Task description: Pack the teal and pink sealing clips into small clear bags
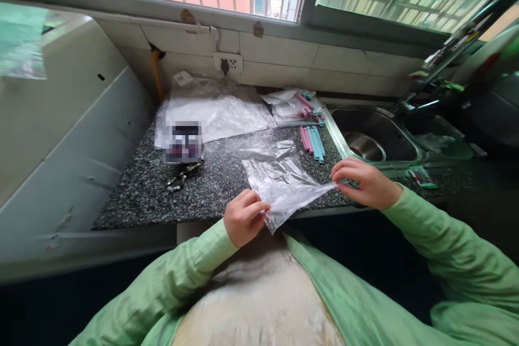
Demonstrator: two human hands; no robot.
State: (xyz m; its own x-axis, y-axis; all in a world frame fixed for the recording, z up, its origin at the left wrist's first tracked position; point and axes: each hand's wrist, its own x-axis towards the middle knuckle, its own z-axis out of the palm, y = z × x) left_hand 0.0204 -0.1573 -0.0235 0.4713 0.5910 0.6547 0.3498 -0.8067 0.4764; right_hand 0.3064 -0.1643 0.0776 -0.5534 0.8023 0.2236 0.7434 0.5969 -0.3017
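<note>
A clear plastic bag [279,178] lies crumpled on the speckled granite counter [203,189], its near edge hanging over the counter's front. My left hand [243,216] pinches the bag's near left corner. My right hand [363,181] pinches its right corner by the sink's rim. Both sleeves are light green. A few pink and blue sealing clips [312,140] lie side by side just beyond the bag.
A steel sink [373,138] with a faucet [421,97] is set on the right. More clear bags [214,111] and a packet of clips [300,105] lie at the back. A blurred dark object [182,140] and keys [182,175] rest at left. A white appliance [60,135] borders the counter's left.
</note>
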